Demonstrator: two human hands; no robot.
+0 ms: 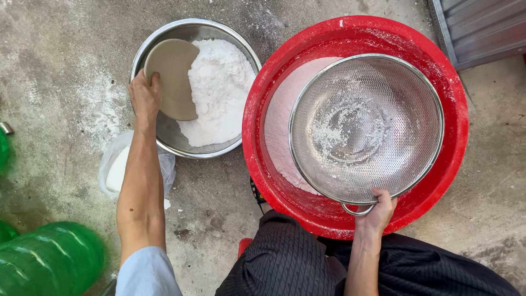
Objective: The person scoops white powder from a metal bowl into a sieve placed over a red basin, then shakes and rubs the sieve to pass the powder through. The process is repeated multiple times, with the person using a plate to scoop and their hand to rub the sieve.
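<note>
My left hand (144, 96) grips a beige bowl-shaped scoop (174, 77) and holds it tilted inside a steel bowl (164, 140), against a heap of white flour (219, 90). My right hand (378, 211) holds the near rim of a perforated steel sieve (366, 127) by its small loop handle. The sieve rests tilted inside a big red plastic basin (455, 137) and carries a thin dusting of flour. Sifted white flour (285, 109) lies in the basin under the sieve's left side.
Everything stands on a rough concrete floor dusted with flour. A clear plastic bag with white contents (116, 167) lies left of my forearm. Green plastic containers (52, 260) sit at the bottom left. A grey metal shutter (482, 27) is at the top right. My dark-clothed lap fills the bottom.
</note>
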